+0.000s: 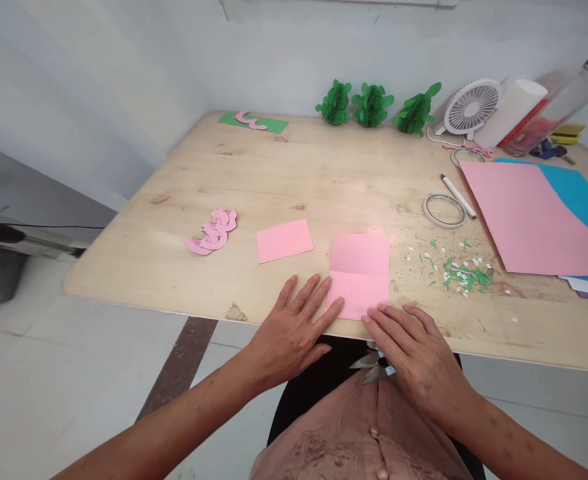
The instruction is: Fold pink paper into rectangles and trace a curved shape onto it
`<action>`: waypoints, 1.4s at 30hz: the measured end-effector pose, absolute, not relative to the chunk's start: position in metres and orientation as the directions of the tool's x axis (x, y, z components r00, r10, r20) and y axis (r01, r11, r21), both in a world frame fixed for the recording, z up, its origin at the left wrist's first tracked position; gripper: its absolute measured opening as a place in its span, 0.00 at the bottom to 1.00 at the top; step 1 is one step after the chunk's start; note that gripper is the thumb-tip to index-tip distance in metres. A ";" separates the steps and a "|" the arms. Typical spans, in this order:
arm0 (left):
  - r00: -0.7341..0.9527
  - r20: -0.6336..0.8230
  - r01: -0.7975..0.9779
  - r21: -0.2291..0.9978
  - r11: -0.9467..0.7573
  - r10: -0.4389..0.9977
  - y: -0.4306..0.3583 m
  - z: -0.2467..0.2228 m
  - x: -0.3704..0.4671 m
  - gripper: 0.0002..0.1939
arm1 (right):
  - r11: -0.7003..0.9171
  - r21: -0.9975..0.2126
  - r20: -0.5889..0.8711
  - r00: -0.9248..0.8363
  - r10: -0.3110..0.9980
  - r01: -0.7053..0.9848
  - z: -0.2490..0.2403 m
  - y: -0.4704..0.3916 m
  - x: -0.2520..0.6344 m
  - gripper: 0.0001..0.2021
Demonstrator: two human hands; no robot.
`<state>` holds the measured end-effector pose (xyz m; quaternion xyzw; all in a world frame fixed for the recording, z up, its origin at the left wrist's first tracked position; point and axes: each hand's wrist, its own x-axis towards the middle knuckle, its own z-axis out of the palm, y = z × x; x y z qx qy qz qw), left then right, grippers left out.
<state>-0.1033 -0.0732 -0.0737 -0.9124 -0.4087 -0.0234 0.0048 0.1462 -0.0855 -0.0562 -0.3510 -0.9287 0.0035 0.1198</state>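
while the left hand (pixel 289 333) splays onto creased pink paper (pixel 359 275), the outstretched right hand (pixel 417 353) touches it, grip unclear.

A wooden table (pixel 324 167) carries a creased pink sheet (pixel 359 255); pink cutouts (pixel 217 235); green scraps (pixel 480 279); a fan (pixel 472 108).

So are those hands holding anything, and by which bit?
The creased pink paper isn't gripped; the left hand touches its left side, the right hand its near edge. Scissors show beside the right hand; whether it holds them, I can't tell.
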 end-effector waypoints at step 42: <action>0.551 0.167 0.826 0.032 -0.563 0.818 -0.108 -0.068 -0.127 0.34 | 0.656 -0.064 0.256 -0.623 0.739 0.752 -0.068 -0.105 0.162 0.23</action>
